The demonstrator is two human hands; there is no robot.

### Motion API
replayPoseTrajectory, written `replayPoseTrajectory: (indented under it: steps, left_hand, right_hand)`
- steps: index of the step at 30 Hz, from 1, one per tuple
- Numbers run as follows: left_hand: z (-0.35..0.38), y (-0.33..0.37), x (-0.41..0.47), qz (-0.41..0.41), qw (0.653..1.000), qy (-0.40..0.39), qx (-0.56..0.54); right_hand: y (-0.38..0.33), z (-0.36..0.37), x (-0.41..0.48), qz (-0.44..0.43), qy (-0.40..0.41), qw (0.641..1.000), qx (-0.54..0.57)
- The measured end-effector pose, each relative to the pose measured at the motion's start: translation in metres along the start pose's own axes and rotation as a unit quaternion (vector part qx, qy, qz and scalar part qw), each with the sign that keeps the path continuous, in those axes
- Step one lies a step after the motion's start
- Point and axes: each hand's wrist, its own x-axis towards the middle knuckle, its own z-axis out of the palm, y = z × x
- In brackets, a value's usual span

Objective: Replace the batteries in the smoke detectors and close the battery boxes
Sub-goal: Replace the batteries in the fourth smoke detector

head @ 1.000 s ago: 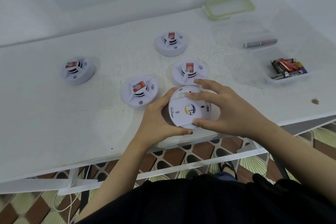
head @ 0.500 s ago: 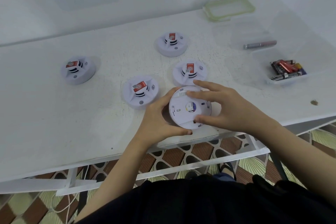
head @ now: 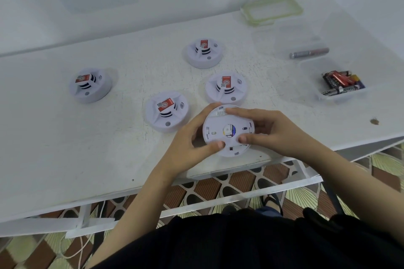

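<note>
A white round smoke detector (head: 227, 132) lies back side up near the table's front edge, held between both hands. My left hand (head: 192, 142) grips its left rim with the thumb on the back plate. My right hand (head: 271, 132) grips its right rim, thumb and fingers on the back. Several other detectors stand face up with red labels: one (head: 167, 113) just left, one (head: 226, 88) behind, one (head: 204, 53) farther back, one (head: 90, 85) at far left. A clear tray (head: 343, 94) at the right holds several batteries (head: 337, 83).
A single battery (head: 309, 53) lies in a clear container behind the tray. A green-rimmed lid (head: 272, 10) sits at the back right. A small brown speck (head: 374, 121) lies near the table's right edge. The white table (head: 54, 137) ends just under my hands.
Both hands have turned the held detector a little, so its back markings sit at a new angle. My left thumb now rests on the back plate. The other detectors have not moved.
</note>
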Motion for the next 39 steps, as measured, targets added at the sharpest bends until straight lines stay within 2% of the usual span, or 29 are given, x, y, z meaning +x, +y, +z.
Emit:
replayPoseTrajectory:
  steps: [9,14,16,19,21,25,31,39]
  left_hand:
    - [-0.001,-0.004,0.001,-0.020,0.999,0.018,-0.043]
    - [0.000,-0.002,-0.001,-0.028,0.998,-0.005,0.049]
    - [0.002,-0.002,-0.001,-0.023,0.997,0.003,0.073]
    - [0.003,-0.005,-0.001,-0.012,0.995,0.035,0.088]
    - [0.003,-0.005,-0.001,-0.014,0.996,0.046,0.079]
    - [0.005,-0.002,-0.001,-0.018,0.997,0.050,0.060]
    - [0.005,-0.001,-0.001,-0.022,0.996,0.058,0.061]
    - [0.004,-0.001,0.000,-0.018,0.997,0.058,0.050]
  right_hand:
    - [0.003,0.002,0.003,-0.006,0.012,1.000,0.018]
    - [0.006,0.005,0.003,-0.009,0.026,0.999,0.017]
    - [0.006,0.006,0.003,-0.011,0.042,0.999,-0.015]
    - [0.002,0.007,0.002,-0.038,0.074,0.985,-0.153]
    - [-0.002,0.008,0.003,-0.066,0.068,0.971,-0.218]
    - [-0.006,0.018,0.006,-0.086,0.028,0.964,-0.248]
    - [0.000,0.030,0.006,-0.113,0.082,0.958,-0.249]
    - [0.002,0.034,0.009,-0.121,0.113,0.954,-0.250]
